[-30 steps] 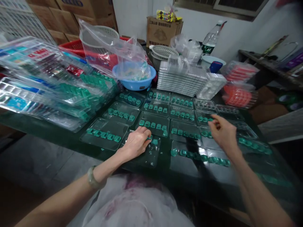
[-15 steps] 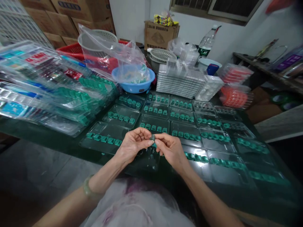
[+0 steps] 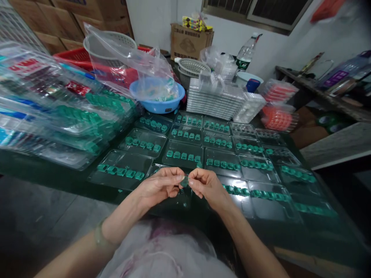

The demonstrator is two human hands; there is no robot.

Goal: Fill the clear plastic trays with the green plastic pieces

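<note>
A small green translucent plastic piece (image 3: 184, 181) is pinched between my two hands, over the near edge of the laid-out trays. My left hand (image 3: 162, 186), with a pale bangle (image 3: 101, 234) on its wrist, grips it between thumb and fingertips. From the other side my right hand (image 3: 207, 187) is closed, its thumb and fingertips at the piece's right edge. Just beyond my hands lies a clear plastic tray (image 3: 174, 161) bearing a row of green pieces. Another tray (image 3: 174, 200) is partly hidden beneath my hands.
Rows of clear trays with green pieces cover the dark table. Stacked filled packs (image 3: 72, 112) stand at left. A blue basin (image 3: 162, 104) holding a plastic bag, stacked clear trays (image 3: 214, 100) and orange-filled packs (image 3: 278, 116) stand behind. One loose green bit (image 3: 119, 190) lies near the table's front edge.
Both hands have dropped slightly in view, and the held piece has turned so more of its green face shows. My left fingers have shifted their grip. The whole scene has slid a little left.
</note>
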